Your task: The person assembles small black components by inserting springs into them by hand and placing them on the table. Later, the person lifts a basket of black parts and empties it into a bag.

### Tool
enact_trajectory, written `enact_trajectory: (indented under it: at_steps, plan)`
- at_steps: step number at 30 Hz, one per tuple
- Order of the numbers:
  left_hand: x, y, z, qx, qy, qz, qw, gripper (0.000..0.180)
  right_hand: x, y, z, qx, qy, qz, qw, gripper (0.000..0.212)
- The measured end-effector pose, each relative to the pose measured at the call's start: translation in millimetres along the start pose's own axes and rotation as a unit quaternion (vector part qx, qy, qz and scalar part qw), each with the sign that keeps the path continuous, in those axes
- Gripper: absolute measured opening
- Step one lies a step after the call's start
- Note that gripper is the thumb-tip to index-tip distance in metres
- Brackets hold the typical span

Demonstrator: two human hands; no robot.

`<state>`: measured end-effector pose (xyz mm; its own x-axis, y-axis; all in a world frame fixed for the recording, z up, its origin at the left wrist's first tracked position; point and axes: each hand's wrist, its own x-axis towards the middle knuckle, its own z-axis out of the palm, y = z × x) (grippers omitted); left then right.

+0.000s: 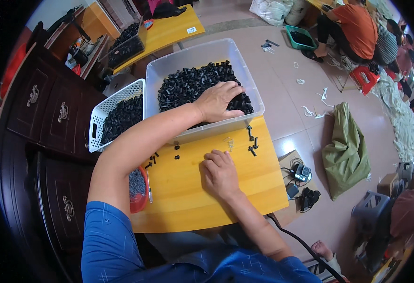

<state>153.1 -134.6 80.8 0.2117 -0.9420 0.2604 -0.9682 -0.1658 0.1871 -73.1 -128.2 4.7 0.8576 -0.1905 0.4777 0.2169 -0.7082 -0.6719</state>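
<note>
My left hand (220,100) reaches into a large clear plastic bin (247,66) heaped with small black plastic parts (192,80). Its fingers are spread over the heap at the right side, thumb apart, with the fingertips partly hidden among the parts. My right hand (220,175) rests on the yellow table (183,203), fingers curled together; whatever lies under them is hidden. Just beyond it are a few thin metal springs (229,144). Several loose black parts (252,141) lie near the table's right edge, and others (177,157) sit left of the right hand.
A white perforated basket (100,115) of black parts stands left of the bin. Under my left arm is a red bowl (145,200) of small grey pieces. Dark drawers (60,113) border the left. A green sack (346,151) and a power adapter (302,172) lie right. Other people sit beyond.
</note>
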Motion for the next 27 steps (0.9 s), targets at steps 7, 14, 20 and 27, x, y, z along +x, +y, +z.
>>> enact_trajectory:
  at_steps: [7, 14, 20, 27]
  plan:
    - [-1.5, -0.6, 1.5, -0.012, 0.024, 0.026, 0.999, 0.067, 2.0, -2.3, -2.8, -0.011, 0.0, 0.002, 1.0, 0.012]
    - [-1.5, 5.5, 3.5, -0.013, 0.024, -0.006, 1.0, 0.063, 2.7, -1.4, -1.3, -0.02, 0.028, -0.023, 0.999, 0.012]
    - [4.3, 2.1, -3.9, -0.005, -0.009, -0.017, 1.0, 0.051, 0.6, -0.9, -1.5, -0.008, 0.003, -0.009, 1.0, 0.012]
    - [-2.7, -4.5, -5.3, 0.018, 0.004, 0.009, 1.0, 0.048, -0.4, 0.5, 2.0, 0.002, 0.0, -0.019, 1.0, 0.014]
